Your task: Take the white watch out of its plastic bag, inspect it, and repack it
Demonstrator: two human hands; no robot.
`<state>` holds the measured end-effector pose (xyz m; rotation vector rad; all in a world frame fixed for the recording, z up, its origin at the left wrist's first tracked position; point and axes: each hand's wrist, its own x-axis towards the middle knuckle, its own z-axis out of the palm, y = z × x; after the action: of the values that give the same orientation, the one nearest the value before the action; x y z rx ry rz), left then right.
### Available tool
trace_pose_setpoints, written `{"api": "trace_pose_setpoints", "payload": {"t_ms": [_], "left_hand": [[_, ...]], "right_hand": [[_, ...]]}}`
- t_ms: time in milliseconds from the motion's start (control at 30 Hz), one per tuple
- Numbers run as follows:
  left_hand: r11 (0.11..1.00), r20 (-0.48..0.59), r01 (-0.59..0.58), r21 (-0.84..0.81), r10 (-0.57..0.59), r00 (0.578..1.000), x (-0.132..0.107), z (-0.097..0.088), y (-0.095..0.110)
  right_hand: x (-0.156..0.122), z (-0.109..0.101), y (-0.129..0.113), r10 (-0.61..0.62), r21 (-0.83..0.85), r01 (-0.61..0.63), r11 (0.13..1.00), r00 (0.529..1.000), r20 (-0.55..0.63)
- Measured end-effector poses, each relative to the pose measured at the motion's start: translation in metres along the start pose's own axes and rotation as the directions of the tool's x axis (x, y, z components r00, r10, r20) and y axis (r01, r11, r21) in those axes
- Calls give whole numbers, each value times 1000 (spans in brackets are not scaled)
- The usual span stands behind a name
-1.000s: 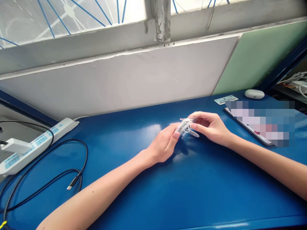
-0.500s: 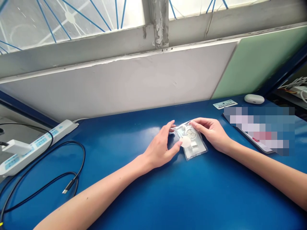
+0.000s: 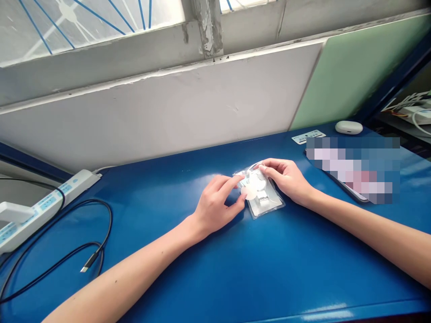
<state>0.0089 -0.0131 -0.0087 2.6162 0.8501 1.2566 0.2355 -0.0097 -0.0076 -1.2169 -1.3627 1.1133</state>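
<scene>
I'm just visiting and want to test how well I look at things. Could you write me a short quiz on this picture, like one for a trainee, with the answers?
1. Which of these is nearest the left hand?
A) the power strip
B) the round white disc
C) the printed card

2. True or false: the right hand touches the clear packet.

3. Fill in the colour: the black cable's connector lies on the ____ desk.

Key:
1. B; the disc is right by the thumb and index finger.
2. True; its fingers are at the packet's far edge.
3. Blue.
</scene>
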Motion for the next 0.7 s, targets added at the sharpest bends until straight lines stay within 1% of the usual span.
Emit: {"api": "trace_pose_setpoints", "payload": {"t_ms": [100, 167, 300, 400, 500, 700], "left_hand": [[1000, 67, -20, 0, 20, 998, 1, 1, 0], [1000, 100, -11, 22, 9, 995, 1, 1, 0], [998, 142, 14, 57, -22, 990, 2, 1, 0], [997, 157, 43, 70, -53, 986, 1, 1, 0], [995, 153, 69, 78, -81, 985, 1, 1, 1], [989, 134, 96, 116, -111, 985, 0, 2, -1]], "right_hand": [[0, -1, 2, -12, 3, 12, 1000, 999, 31], [-1, -1, 3, -36, -6, 36, 999, 998, 50], [-2, -1, 3, -66, -36, 69, 997, 995, 80], [-2, 0, 2, -68, -61, 72, 995, 995, 73], [-3, 2, 1, -67, -89, 70, 994, 997, 34], [-5, 3, 2, -91, -218, 66, 974, 990, -109]]}}
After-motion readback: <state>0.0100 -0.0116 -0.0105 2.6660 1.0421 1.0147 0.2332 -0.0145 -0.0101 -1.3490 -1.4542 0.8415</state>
